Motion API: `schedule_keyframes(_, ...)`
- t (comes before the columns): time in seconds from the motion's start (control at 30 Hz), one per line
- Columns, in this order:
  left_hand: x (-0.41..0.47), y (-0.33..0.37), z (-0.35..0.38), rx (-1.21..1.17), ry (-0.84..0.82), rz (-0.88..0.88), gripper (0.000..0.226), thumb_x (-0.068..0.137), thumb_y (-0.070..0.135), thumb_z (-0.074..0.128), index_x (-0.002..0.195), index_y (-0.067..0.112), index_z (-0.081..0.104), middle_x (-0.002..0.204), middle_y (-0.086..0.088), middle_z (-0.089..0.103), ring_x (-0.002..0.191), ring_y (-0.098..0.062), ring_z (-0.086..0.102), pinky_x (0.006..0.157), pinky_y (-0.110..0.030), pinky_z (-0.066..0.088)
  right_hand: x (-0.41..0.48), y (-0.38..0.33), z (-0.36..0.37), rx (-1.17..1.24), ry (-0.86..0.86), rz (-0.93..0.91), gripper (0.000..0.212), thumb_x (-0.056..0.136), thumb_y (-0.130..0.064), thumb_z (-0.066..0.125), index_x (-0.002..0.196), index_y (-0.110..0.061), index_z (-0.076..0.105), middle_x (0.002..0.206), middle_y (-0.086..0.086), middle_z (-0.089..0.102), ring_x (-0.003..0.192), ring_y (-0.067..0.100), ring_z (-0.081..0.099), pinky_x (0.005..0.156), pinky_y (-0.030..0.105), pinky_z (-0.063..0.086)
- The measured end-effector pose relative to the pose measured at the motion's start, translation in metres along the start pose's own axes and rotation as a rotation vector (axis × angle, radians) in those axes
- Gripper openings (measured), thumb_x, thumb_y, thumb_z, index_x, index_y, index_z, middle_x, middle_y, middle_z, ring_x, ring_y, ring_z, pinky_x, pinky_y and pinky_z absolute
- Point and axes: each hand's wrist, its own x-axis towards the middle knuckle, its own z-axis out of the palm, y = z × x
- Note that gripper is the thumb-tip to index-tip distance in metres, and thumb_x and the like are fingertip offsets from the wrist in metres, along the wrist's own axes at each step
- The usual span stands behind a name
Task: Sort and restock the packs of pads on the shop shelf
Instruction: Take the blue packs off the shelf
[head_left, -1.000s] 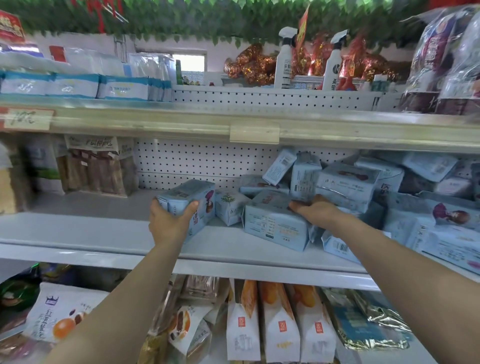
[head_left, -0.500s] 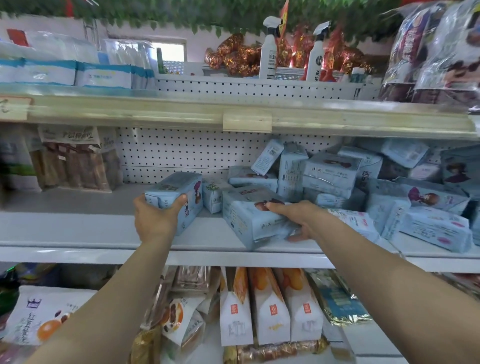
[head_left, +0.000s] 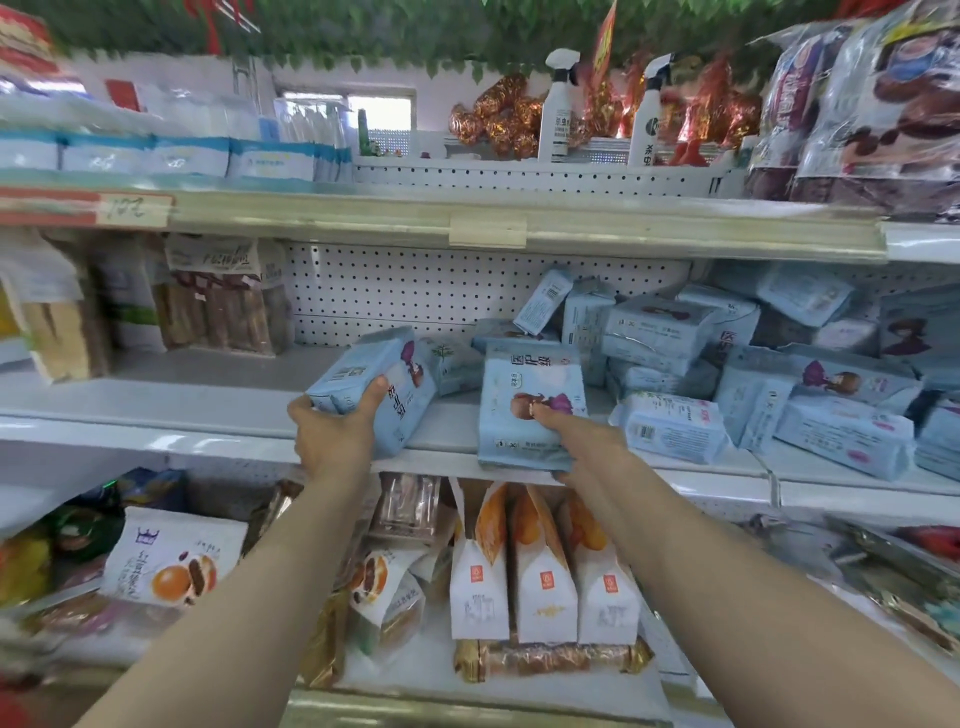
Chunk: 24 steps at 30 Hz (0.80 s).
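Observation:
On the middle shelf (head_left: 156, 415) lie several pale blue packs of pads. My left hand (head_left: 332, 431) grips one pack (head_left: 384, 379) by its near end; it lies tilted near the shelf's front edge. My right hand (head_left: 582, 441) holds a second pack (head_left: 530, 405) upright, its printed face toward me and its lower end over the shelf lip, thumb on the front. A loose heap of more packs (head_left: 675, 338) fills the shelf behind and to the right.
The left part of the middle shelf holds brown snack bags (head_left: 218, 306). Below stand white and orange bags (head_left: 540, 571) and other snack packs. The top shelf (head_left: 488, 218) carries spray bottles (head_left: 558, 109) and blue-white packs (head_left: 156, 156).
My right hand has pulled its pack out of the heap toward the front edge and turned it upright. The left hand has kept hold of its pack, shifting slightly right.

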Motion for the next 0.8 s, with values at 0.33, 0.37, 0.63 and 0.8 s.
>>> schedule_keyframes(0.33,-0.100,-0.014,-0.043,-0.351,-0.053,-0.233,0.083,0.067,0.051,0.089,0.129,0.010,0.053,0.114,-0.006,0.071,0.094,-0.022,0.072,0.072,-0.041,0.063,-0.041,0.037,-0.033,0.256,-0.270,0.097,0.039,0.078,-0.025,0.087,0.110,-0.009,0.071,0.103,0.014,0.077,0.095,0.031,0.075,0.063,0.036,0.063)
schedule_keyframes(0.37,-0.109,-0.017,-0.047,-0.350,-0.067,-0.267,0.080,0.066,0.054,0.088,0.125,0.010,0.055,0.113,-0.006,0.071,0.094,-0.023,0.072,0.073,-0.040,0.063,-0.044,0.042,-0.040,0.271,-0.275,0.094,0.045,0.075,-0.024,0.090,0.113,-0.009,0.070,0.104,0.015,0.077,0.094,0.031,0.075,0.067,0.039,0.064)
schedule_keyframes(0.63,-0.216,-0.025,-0.051,-0.439,-0.304,-0.353,0.045,0.086,0.059,0.066,0.113,0.025,0.057,0.108,-0.001,0.070,0.091,-0.019,0.069,0.071,-0.037,0.058,-0.101,0.046,-0.141,0.193,-0.215,0.091,0.051,0.071,-0.026,0.092,0.112,-0.013,0.065,0.107,0.010,0.073,0.093,0.025,0.071,0.063,0.035,0.059)
schedule_keyframes(0.8,-0.278,-0.042,-0.024,-0.503,-0.406,-0.406,0.046,0.088,0.059,0.064,0.117,0.023,0.061,0.111,-0.005,0.071,0.103,-0.024,0.069,0.081,-0.041,0.059,-0.142,0.053,-0.227,0.273,-0.160,0.133,0.039,0.075,-0.020,0.089,0.104,-0.011,0.064,0.101,0.009,0.071,0.094,0.024,0.067,0.094,0.044,0.057)
